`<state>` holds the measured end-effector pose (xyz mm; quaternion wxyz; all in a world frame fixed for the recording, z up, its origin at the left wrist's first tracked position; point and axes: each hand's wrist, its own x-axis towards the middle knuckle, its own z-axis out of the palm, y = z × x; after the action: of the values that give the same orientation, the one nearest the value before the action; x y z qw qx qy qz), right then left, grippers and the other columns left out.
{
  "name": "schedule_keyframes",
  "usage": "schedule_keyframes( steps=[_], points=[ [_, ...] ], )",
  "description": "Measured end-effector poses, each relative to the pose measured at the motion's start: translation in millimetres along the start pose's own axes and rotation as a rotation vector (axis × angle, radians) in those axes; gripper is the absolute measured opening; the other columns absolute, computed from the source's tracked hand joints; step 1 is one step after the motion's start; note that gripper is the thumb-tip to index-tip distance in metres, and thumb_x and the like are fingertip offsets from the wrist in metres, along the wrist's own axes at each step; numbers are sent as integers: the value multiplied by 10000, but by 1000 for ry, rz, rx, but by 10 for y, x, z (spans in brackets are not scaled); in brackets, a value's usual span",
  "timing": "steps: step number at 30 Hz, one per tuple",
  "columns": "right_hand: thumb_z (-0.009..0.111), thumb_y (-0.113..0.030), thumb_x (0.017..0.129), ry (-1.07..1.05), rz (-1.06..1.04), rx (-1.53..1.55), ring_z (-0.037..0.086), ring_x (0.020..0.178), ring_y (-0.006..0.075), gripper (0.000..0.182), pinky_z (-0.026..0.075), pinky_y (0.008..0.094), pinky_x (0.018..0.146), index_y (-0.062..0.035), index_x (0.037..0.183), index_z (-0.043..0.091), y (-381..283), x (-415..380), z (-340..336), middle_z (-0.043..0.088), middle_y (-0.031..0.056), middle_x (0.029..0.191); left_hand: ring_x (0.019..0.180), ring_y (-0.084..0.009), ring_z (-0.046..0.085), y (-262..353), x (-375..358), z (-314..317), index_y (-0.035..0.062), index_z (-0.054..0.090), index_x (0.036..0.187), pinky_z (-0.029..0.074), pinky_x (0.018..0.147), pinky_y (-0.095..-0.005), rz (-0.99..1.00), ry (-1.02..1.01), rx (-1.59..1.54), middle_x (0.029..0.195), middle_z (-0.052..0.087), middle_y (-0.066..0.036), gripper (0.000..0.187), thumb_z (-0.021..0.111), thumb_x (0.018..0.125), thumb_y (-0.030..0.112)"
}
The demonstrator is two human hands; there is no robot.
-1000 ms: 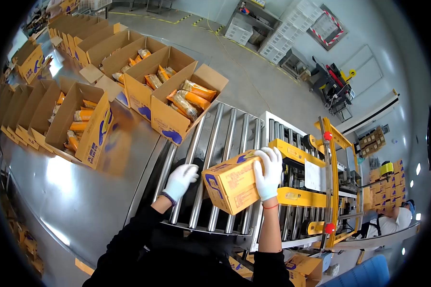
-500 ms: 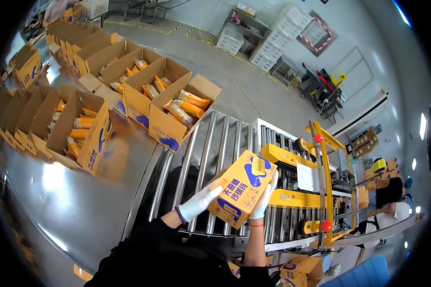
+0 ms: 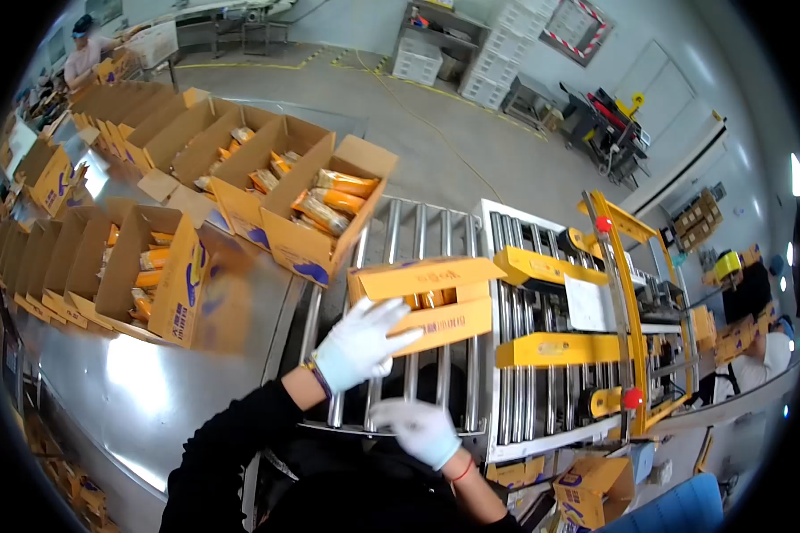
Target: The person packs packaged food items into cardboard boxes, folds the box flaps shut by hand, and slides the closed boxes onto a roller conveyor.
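Observation:
A yellow cardboard box (image 3: 458, 330) sits on the roller conveyor with its top flaps partly raised. Orange-wrapped packs (image 3: 434, 298) show through the gap between the flaps. My left hand (image 3: 357, 345), in a white glove, lies against the near left of the box with fingers stretched over the flap. Nearer my body, my right hand (image 3: 418, 431), also gloved, hovers over the front edge of the rollers, apart from the box. Its fingers are loosely extended and nothing shows in them.
Open boxes of orange packs (image 3: 329, 209) line the metal table (image 3: 133, 382) on the left. To the right stands a yellow-framed machine (image 3: 556, 349) over more rollers. Below it is another carton (image 3: 596, 489). Other people work at the far left and far right.
The box was held tilted between both hands; now it rests on the rollers with flaps upward. My right hand has let go and moved down and left. The camera view has shifted slightly.

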<state>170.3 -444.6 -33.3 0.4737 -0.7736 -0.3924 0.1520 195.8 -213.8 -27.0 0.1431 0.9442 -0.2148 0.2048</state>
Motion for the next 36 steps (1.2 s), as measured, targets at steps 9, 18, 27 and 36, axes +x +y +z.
schedule_keyframes(
  steps=[9, 18, 27, 36],
  points=[
    [564, -328, 997, 199, -252, -879, 491, 1378, 333, 474, 263, 540, 1205, -66, 1391, 589, 616, 1907, -1257, 588, 140, 1449, 1387, -372, 481, -676, 252, 110, 238, 602, 1430, 324, 1187, -551, 18, 29, -143, 1471, 522, -182, 668, 707, 770, 219],
    [545, -484, 986, 275, -153, -941, 443, 1401, 314, 587, 352, 528, 1123, -119, 1444, 574, 869, 1906, -1012, 522, 126, 1517, 1393, -314, 505, -595, -113, 701, -26, 501, 1464, 380, 1177, -380, -1011, 648, -920, 1495, 532, -207, 544, 607, 1060, 322],
    [851, -552, 731, 181, 190, -1064, 333, 1484, 436, 1078, 200, 675, 1212, -90, 1577, 369, 693, 1261, -1183, 398, 190, 1592, 1271, -234, 592, -662, 958, 957, 8, 313, 1579, 517, 1056, -344, -754, 402, -1288, 1471, 523, -162, 564, 508, 1064, 130],
    [824, -334, 752, 299, 145, -1074, 370, 1495, 331, 912, 224, 547, 1251, -51, 1529, 440, 1029, 1190, -1499, 457, 153, 1578, 1463, -339, 450, 109, 1148, 1194, -43, 427, 1512, 363, 1199, -378, -483, -115, -997, 1537, 491, -254, 696, 620, 1023, 413]
  ],
)
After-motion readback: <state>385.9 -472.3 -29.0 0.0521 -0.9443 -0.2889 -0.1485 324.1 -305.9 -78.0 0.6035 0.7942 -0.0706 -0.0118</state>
